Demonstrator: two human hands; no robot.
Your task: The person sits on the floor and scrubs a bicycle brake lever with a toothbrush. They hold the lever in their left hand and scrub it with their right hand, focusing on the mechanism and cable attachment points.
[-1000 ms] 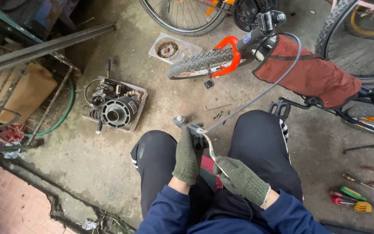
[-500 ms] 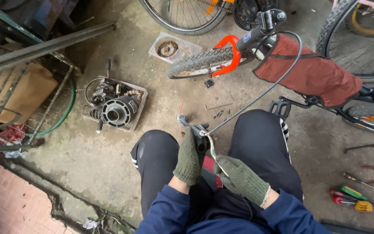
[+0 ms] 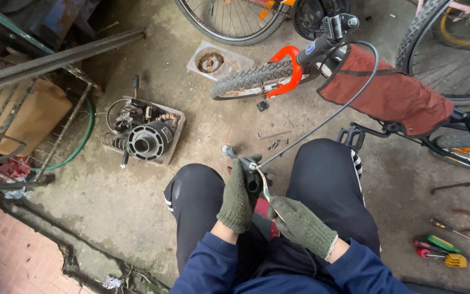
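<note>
Below, both gloved hands, left hand (image 3: pixel 239 197) and right hand (image 3: pixel 298 223), closed around a silver brake lever (image 3: pixel 257 173) trailing grey cable (image 3: pixel 327 117).

Bare concrete floor (image 3: pixel 110 218) open at nine o'clock of the gloved left hand (image 3: pixel 239 197), grey tray of metal motor parts (image 3: pixel 143 137) blocking ten o'clock, small knobby orange-forked bicycle wheel (image 3: pixel 257 79) barring twelve, black-trousered knees (image 3: pixel 327 174) hemming three

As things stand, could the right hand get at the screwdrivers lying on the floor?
Probably yes: the screwdrivers lie on bare concrete just right of the right hand, nothing between, though it now grips a brake lever.
</note>
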